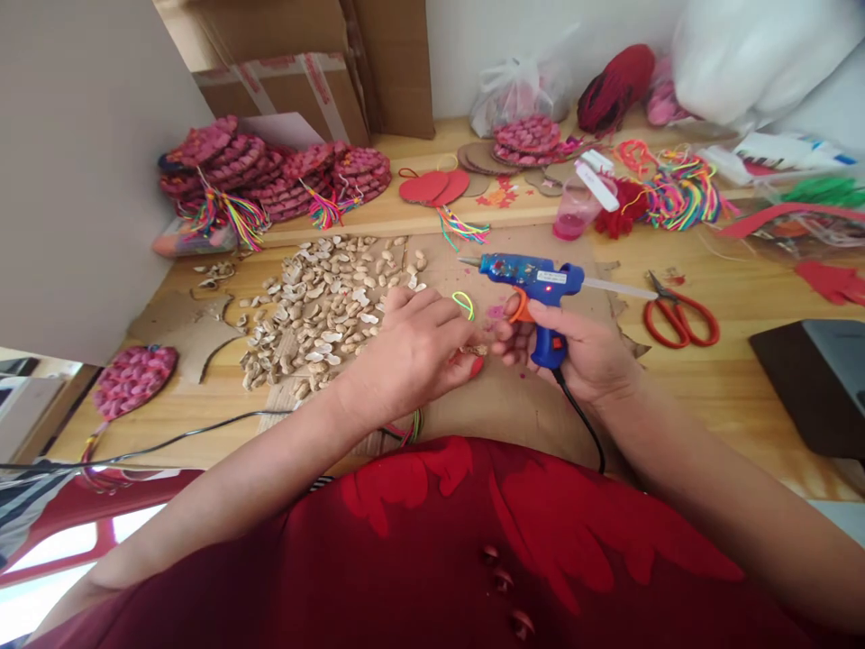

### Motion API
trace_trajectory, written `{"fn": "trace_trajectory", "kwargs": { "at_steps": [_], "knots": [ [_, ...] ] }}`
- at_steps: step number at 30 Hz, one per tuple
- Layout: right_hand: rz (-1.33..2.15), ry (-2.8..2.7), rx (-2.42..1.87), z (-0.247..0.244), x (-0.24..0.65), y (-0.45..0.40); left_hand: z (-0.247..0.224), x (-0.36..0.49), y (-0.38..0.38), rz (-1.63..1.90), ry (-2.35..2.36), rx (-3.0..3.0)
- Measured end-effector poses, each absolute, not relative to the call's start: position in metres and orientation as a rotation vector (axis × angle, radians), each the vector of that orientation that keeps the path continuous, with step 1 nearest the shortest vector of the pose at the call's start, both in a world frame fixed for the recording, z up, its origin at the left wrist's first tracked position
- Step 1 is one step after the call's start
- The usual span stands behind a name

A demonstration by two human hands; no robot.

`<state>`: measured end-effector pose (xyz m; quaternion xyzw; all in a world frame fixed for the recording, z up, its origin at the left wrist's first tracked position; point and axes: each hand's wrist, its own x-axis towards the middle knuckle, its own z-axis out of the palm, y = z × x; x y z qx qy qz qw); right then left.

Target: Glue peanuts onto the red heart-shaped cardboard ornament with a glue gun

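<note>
My right hand (591, 347) is wrapped round the handle of a blue hot glue gun (523, 275), with fingers by its orange trigger (520, 306). The nozzle points left, and a clear glue stick (618, 288) sticks out at the back. My left hand (423, 342) is closed, palm down, left of the gun's handle. At its fingertips shows the edge of a red piece (477, 366), mostly hidden by the hand. A neon-yellow cord loop (463, 305) lies just beyond its fingers. Coloured strands (412, 428) show below the wrist.
Peanut shells (324, 297) lie spread on cardboard to the left. Red-handled scissors (679, 315) rest on the right, near a black device (811, 383). Pink shell-covered pieces (223, 171), red hearts (433, 187) and colourful tassels (689, 189) line the back. A black cable (182, 442) crosses the left.
</note>
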<state>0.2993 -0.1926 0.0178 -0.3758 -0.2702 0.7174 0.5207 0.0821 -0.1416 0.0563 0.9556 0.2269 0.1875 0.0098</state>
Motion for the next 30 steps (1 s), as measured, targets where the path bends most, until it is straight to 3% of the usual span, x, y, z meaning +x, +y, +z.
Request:
{"fn": "trace_trajectory", "kwargs": {
  "at_steps": [9, 30],
  "knots": [
    [1.864, -0.598, -0.783, 0.023, 0.278, -0.208, 0.061, 0.073, -0.153, 0.778, 0.822, 3.031],
    [1.535, -0.821, -0.901, 0.019, 0.254, -0.237, 0.058, 0.061, -0.175, 0.736, 0.916, 2.97]
  ]
}}
